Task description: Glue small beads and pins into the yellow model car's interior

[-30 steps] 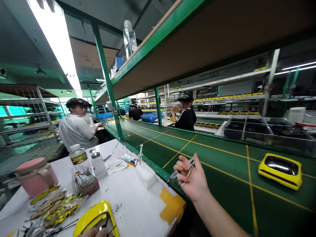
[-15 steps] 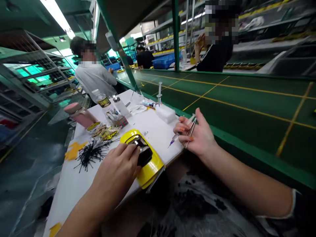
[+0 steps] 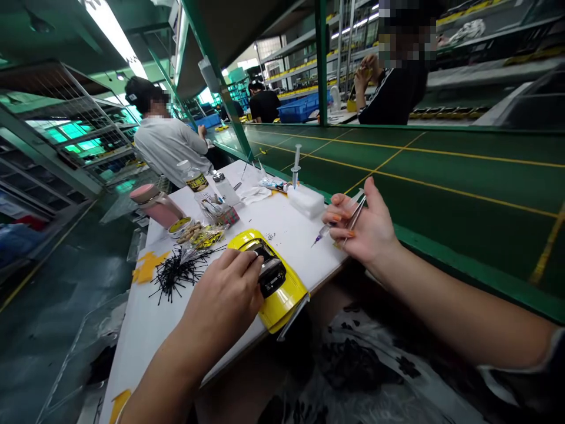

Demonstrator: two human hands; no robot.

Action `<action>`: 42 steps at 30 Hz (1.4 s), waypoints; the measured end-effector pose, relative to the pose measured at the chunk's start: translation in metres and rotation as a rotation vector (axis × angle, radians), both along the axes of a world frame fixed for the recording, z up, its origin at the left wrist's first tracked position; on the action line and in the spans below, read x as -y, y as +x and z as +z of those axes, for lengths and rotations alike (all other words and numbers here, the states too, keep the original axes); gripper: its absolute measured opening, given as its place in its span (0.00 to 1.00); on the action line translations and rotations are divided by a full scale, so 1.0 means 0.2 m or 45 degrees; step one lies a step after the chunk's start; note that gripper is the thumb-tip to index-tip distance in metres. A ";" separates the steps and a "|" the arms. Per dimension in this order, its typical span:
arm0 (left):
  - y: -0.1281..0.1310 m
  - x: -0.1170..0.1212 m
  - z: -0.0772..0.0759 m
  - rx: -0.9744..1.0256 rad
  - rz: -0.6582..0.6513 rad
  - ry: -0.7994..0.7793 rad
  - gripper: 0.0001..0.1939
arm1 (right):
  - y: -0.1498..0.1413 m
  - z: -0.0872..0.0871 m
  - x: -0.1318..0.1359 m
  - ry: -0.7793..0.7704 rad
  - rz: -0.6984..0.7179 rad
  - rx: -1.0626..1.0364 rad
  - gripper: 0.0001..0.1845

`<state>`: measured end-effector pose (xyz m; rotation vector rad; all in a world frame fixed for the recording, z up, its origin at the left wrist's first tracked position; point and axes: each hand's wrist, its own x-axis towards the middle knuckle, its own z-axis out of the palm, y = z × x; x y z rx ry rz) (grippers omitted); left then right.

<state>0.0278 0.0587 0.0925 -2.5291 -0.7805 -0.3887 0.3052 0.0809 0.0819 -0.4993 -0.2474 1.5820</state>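
A yellow model car body (image 3: 289, 300) with a black cabin part (image 3: 271, 277) lies at the near edge of the white table. My left hand (image 3: 229, 288) is closed over its left side, fingertips on the black part; the thumb is mostly hidden. Palm up, my right hand (image 3: 366, 229) is raised just off the table's right edge. Its curled fingers hold a small syringe (image 3: 322, 234) with a purple needle tip pointing down-left, along with metal tweezers (image 3: 356, 213). Tiny dark bits (image 3: 271, 236) lie on the table beyond the car.
Black thin-stemmed pieces (image 3: 176, 274) are heaped left of the car, near a bag of yellow parts (image 3: 205, 237). Behind stand a pink flask (image 3: 156, 205), a bottle (image 3: 194, 178) and an upright syringe (image 3: 296, 168) in a white block (image 3: 306, 201). A green conveyor (image 3: 441, 176) runs alongside; co-workers sit beyond.
The view has turned slightly left, so the table and both hands appear further right. My left fingers have shifted slightly on the black part; my right hand keeps the syringe and tweezers.
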 end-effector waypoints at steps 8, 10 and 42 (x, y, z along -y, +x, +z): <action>-0.13 -0.23 -0.04 1.123 0.223 -0.538 0.14 | -0.13 -0.16 -0.17 0.107 0.106 -0.148 0.41; -0.18 -0.30 -0.14 1.362 0.336 -0.562 0.12 | -0.16 -0.20 -0.18 0.089 0.133 -0.203 0.39; -0.18 -0.28 -0.23 1.954 0.392 -0.555 0.15 | -0.19 -0.26 -0.20 0.050 0.270 -0.240 0.32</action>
